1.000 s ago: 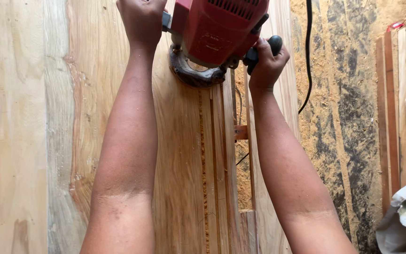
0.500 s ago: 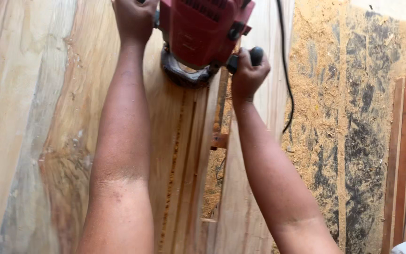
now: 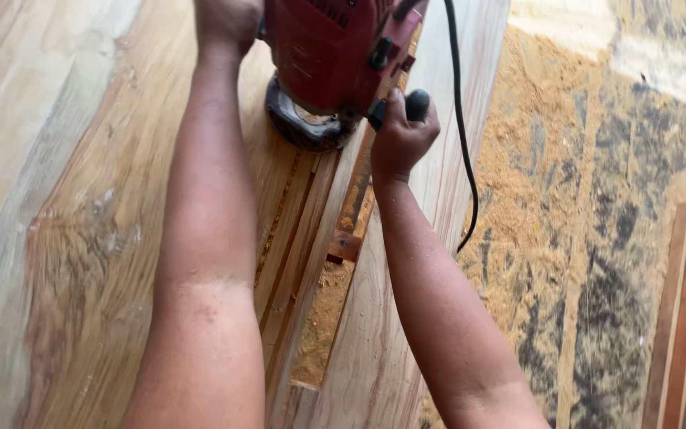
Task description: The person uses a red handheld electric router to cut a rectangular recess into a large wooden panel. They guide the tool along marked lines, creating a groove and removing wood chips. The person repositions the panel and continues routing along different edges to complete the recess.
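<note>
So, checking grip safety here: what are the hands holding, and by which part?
Both hold the red power router: right hand on its black side knob, left hand at the opposite side, grip partly out of frame.

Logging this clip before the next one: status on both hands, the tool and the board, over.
Both hands gripping the red router: left hand on far handle, right hand on black knob. Router base on the grooved plank. Black cord hangs beside right forearm, clear of the base.
</note>
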